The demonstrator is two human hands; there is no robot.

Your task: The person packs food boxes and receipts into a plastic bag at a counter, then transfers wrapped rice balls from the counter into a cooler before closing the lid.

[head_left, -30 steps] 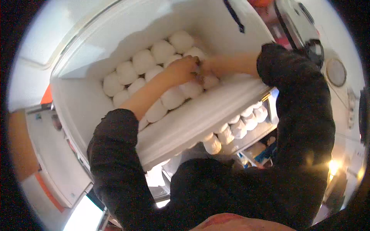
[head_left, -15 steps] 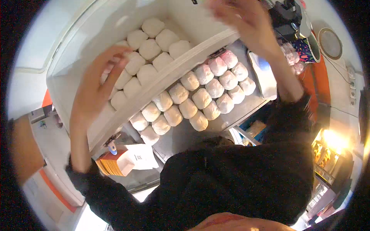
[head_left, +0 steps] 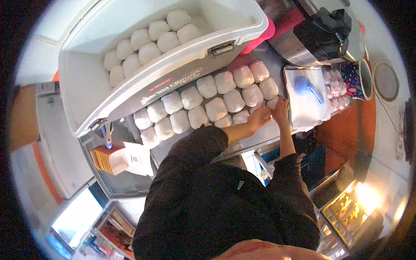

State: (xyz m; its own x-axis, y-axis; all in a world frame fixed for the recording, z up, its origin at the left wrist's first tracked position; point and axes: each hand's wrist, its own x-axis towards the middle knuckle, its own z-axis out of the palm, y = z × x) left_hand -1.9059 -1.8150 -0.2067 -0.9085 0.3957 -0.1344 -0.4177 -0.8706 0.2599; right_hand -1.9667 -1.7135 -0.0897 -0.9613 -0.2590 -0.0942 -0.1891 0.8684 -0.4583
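Note:
Several white, rounded wrapped bundles (head_left: 216,109) stand close together in rows on the metal counter. At the right end of the rows, my left hand (head_left: 259,118) and my right hand (head_left: 281,109) meet around one small wrapped bundle (head_left: 272,102). Both hands have bent fingers pressed to its near side and right side. Behind the rows stands a big white cooler box (head_left: 242,27), open at the top, with more of these round bundles (head_left: 149,53) inside. Its front wall and metal latch face me.
Right of my hands lies a white tray (head_left: 310,113) with a blue-handled tool (head_left: 308,89). Beyond it are smaller wrapped pieces (head_left: 334,89), a patterned tub (head_left: 353,80) and a black appliance (head_left: 323,37). A stack of cardboard boxes (head_left: 106,159) stands at the left.
Both hands have left the cooler box and come down to the right end of the bundle rows. The box appears farther back, its front side now showing. My view has shifted too.

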